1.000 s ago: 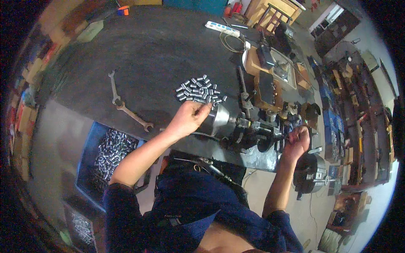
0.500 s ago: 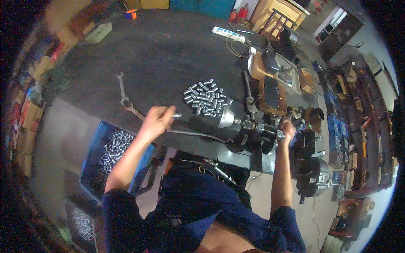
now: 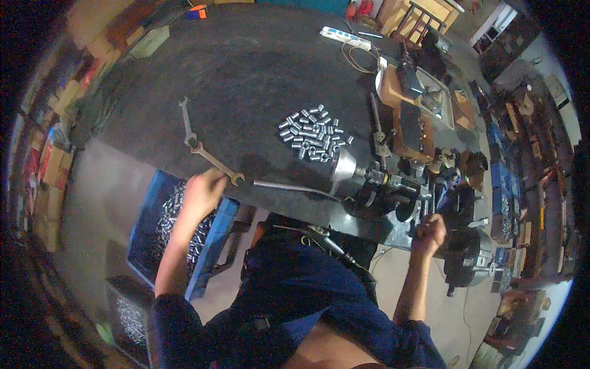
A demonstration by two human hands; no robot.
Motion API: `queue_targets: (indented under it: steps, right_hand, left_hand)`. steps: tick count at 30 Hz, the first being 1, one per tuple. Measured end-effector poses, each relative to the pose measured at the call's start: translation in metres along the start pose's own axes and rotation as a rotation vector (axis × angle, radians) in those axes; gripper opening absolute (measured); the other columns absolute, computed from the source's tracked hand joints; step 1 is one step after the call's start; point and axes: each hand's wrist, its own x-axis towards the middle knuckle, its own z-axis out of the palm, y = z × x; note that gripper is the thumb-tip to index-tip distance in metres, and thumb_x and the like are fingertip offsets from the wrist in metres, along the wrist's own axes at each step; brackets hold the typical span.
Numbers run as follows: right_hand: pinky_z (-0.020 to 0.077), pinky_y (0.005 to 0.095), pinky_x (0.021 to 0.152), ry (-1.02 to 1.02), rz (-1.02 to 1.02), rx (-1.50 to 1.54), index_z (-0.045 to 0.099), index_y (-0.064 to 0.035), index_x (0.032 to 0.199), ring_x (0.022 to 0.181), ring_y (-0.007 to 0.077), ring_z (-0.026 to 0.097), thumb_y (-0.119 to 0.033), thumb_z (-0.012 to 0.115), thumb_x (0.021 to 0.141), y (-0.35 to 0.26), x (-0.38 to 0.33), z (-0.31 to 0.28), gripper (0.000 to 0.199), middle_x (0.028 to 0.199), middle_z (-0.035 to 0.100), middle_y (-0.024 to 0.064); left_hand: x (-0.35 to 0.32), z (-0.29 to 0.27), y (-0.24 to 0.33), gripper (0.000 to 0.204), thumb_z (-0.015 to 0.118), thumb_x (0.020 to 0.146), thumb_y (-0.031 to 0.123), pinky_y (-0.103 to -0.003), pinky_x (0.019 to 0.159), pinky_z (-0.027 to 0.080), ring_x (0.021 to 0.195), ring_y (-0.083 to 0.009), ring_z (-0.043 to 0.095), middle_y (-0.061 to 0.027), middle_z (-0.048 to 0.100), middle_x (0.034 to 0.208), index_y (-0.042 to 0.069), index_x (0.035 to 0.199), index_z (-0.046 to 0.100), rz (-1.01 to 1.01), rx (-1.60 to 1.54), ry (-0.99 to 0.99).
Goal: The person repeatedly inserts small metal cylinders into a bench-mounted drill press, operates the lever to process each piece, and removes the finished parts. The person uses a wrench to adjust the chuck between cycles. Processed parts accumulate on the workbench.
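My left hand (image 3: 203,192) hovers with curled fingers at the table's front edge, just above a blue crate (image 3: 218,237) full of small metal cylinders; whether it holds one is hidden. My right hand (image 3: 430,234) is a closed fist on a handle at the front of a small bench machine (image 3: 384,181). The machine's silver cone-shaped chuck (image 3: 344,167) points left. A thin metal rod (image 3: 289,188) lies on the table in front of the chuck. A pile of short silver cylinders (image 3: 313,132) sits behind it on the dark table (image 3: 246,80).
Two open-ended wrenches (image 3: 212,161) lie end to end on the table's left part. A white power strip (image 3: 344,37) and cables are at the back. Wooden blocks and tools (image 3: 409,129) stand behind the machine. A second crate (image 3: 129,320) sits on the floor.
My left hand has left the chuck and swung left and down to the blue crate. My right hand has dropped lower along the machine's front.
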Motion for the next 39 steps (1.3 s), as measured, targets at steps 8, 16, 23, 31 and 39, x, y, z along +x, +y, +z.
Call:
queue_targets:
  steps: [8,16,23,31,39]
  right_hand:
    - [0.0334,0.0221,0.048,0.109,0.034,0.029,0.050,-0.0081,0.070,0.056,0.0095,0.043,-0.019,0.049,0.080,0.045,0.033,0.000,0.015,0.065,0.046,-0.0008]
    - [0.0256,0.0175,0.040,0.143,0.097,0.030,0.050,-0.0088,0.068,0.048,0.0042,0.037,-0.019,0.050,0.079,0.047,0.025,-0.011,0.015,0.061,0.044,-0.0033]
    - [0.0259,0.0187,0.041,0.137,0.122,0.005,0.050,-0.0076,0.067,0.047,0.0056,0.037,-0.017,0.050,0.076,0.040,0.026,-0.004,0.013,0.058,0.042,-0.0035]
    - [0.0254,0.0210,0.042,0.175,0.083,-0.044,0.046,-0.0065,0.063,0.046,0.0070,0.033,-0.020,0.047,0.078,0.021,0.004,0.008,0.020,0.054,0.037,-0.0018]
    - [0.0210,0.0166,0.039,0.035,0.086,-0.072,0.047,-0.0075,0.070,0.046,0.0028,0.030,-0.014,0.048,0.080,0.009,0.003,0.001,0.012,0.056,0.036,-0.0047]
  left_hand:
    - [0.078,0.114,0.076,0.018,0.055,0.076,0.019,-0.040,0.059,0.045,0.066,-0.0311,0.058,-0.0139,0.057,0.077,0.004,0.084,0.052,0.448,0.319,-0.155]
    - [0.074,0.117,0.074,0.017,0.057,0.069,0.012,-0.035,0.061,0.046,0.064,-0.0298,0.057,-0.0127,0.058,0.077,0.004,0.083,0.054,0.491,0.248,-0.082]
    - [0.062,0.064,0.116,0.015,0.058,0.076,0.003,-0.023,0.055,0.046,0.061,-0.0113,0.057,-0.0069,0.059,0.072,-0.004,0.090,0.058,0.153,-1.095,-0.431]
    - [0.069,0.070,0.122,0.016,0.058,0.078,0.004,-0.024,0.053,0.047,0.056,-0.0125,0.058,-0.0089,0.059,0.069,-0.008,0.088,0.057,0.255,-1.015,-0.476]
    - [0.069,0.064,0.122,0.015,0.055,0.080,0.003,-0.025,0.050,0.048,0.055,-0.0149,0.059,-0.0111,0.059,0.068,-0.009,0.090,0.055,0.136,-1.163,-0.606]
